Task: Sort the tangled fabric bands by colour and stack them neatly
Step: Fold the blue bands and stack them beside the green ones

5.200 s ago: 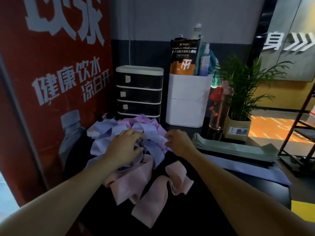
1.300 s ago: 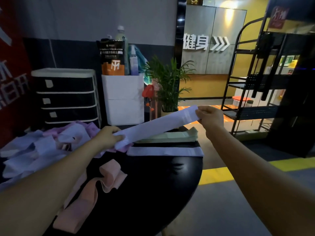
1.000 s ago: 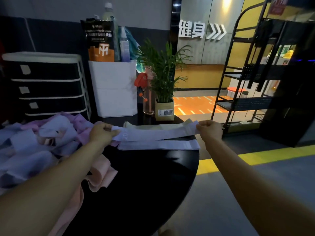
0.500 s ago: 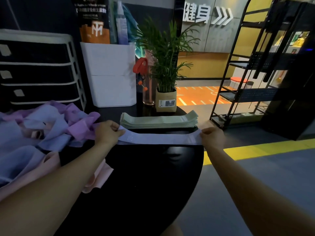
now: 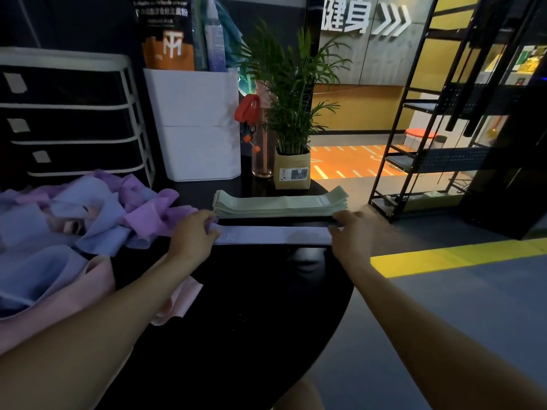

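A pale lavender-blue band (image 5: pixel 272 235) lies flat and straight on the black round table (image 5: pixel 251 306), on top of another of the same colour. My left hand (image 5: pixel 192 232) pinches its left end and my right hand (image 5: pixel 352 229) holds its right end. Just behind it sits a neat stack of green bands (image 5: pixel 279 204). The tangled heap of blue, purple and pink bands (image 5: pixel 77 220) covers the table's left side, with a pink band (image 5: pixel 174 303) trailing out under my left forearm.
A black-and-white drawer unit (image 5: pixel 68 119), a white bin (image 5: pixel 195 125) holding bottles and a pouch, a clear bottle with a red strap (image 5: pixel 260 143) and a potted plant (image 5: pixel 291 161) line the table's back. A black metal rack (image 5: pixel 444 128) stands on the floor at right.
Over the last second both hands lowered the stretched blue band from the air onto the blue band lying before the green stack. Earlier both hands were in the tangled heap.
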{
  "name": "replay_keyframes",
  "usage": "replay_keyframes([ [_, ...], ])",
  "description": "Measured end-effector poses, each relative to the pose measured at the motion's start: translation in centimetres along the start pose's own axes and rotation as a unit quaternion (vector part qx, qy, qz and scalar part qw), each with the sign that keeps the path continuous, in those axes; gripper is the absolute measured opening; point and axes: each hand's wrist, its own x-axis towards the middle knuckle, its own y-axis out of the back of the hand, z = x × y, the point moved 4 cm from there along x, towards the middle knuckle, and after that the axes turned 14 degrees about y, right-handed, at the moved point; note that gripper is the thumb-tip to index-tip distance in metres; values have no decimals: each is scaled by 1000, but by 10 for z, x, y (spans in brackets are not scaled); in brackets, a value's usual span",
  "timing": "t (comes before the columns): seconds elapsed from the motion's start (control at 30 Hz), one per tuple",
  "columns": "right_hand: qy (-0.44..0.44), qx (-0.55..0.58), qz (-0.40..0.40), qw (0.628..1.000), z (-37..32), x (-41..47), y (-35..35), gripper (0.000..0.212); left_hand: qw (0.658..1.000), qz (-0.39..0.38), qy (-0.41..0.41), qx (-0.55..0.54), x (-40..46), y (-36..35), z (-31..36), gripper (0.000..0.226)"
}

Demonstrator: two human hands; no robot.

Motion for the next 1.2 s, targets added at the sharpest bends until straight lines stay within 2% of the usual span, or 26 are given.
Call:
replay_keyframes([
  [0.13,95,58,-102,989,-37,-20,-27,30,998,-6,-8,58,-13,-3,-3,38],
  [0.27,161,22,-145,976,-47,-34,-36,37,998,-9,11,61,-21,-10,-9,44],
  [0.47,170,-5,-151,974,-45,-34,-38,28,998,22,32,55,-28,-12,-9,40],
  [0.77,166,-9,-118,979,-44,-34,-40,21,996,33,46,65,-25,-12,-13,37],
  [1.03,183,-28,-124,975,-47,-34,-39,24,997,14,48,61,-28,-7,-8,34],
  [1.2,144,-6,-137,980,-54,-33,-40,27,999,-15,30,34,-24,9,3,19],
])
